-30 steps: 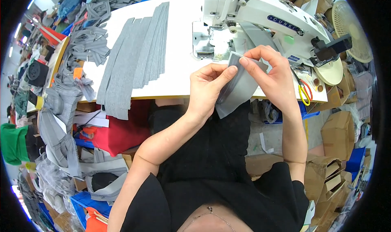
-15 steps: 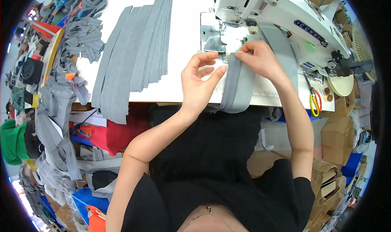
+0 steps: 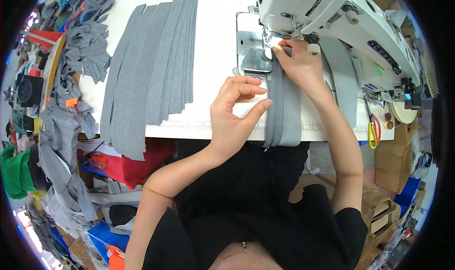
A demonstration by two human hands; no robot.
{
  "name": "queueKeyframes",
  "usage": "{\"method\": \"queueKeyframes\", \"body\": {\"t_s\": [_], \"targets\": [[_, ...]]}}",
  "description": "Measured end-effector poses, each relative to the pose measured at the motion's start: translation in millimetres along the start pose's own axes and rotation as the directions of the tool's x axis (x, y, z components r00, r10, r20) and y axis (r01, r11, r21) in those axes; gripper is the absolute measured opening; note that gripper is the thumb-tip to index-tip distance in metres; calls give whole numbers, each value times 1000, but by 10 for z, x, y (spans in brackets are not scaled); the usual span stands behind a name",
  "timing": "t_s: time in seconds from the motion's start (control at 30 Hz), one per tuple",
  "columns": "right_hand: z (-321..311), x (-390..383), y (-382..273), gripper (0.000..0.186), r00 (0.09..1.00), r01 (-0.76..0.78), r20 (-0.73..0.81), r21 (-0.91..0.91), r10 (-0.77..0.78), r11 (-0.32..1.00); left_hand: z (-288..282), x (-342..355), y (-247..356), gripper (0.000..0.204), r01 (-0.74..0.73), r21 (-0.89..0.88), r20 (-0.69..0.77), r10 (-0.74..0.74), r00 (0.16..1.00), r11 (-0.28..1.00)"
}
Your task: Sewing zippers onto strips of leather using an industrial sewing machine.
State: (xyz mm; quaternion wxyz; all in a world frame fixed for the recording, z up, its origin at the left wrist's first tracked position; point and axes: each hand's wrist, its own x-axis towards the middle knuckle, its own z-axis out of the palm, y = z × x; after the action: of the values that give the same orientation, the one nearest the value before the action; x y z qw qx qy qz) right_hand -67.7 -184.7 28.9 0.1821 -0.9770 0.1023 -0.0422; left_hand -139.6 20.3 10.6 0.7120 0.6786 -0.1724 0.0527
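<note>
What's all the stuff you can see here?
Main things, since much is jumbled:
Metal sewing machine: one, white, upper right
Flat tabletop: one, white, top middle
Long fabric strips: several, grey, tabletop's left
Folded fabric band: one, grey, before the machine
Loop-handled scissors: one, yellow and red, tabletop's right edge
Cardboard boxes: several, brown, lower right
Crumpled cloth: one, red, under tabletop's left
Left grip: one, bare, open beside the band
Right grip: one, bare, closed on the band

Right hand point(image 3: 302, 64) pinching grey strip point(image 3: 290, 116) — left hand point(image 3: 233, 116) (fingers curled) beside.
</note>
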Motion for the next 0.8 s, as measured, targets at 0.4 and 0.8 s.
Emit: {"method": "queueKeyframes", "body": {"t_s": [0.4,0.8], "targets": [[277,9,103,39,934,176,-316,1,-167,984,12,-17,5,19,-14,16,51,13,999,1000],[15,-112,120,50,921,237,-277,-164,-276,957,-1409,764,197,26,-35,769,-22,81,996,639]]}}
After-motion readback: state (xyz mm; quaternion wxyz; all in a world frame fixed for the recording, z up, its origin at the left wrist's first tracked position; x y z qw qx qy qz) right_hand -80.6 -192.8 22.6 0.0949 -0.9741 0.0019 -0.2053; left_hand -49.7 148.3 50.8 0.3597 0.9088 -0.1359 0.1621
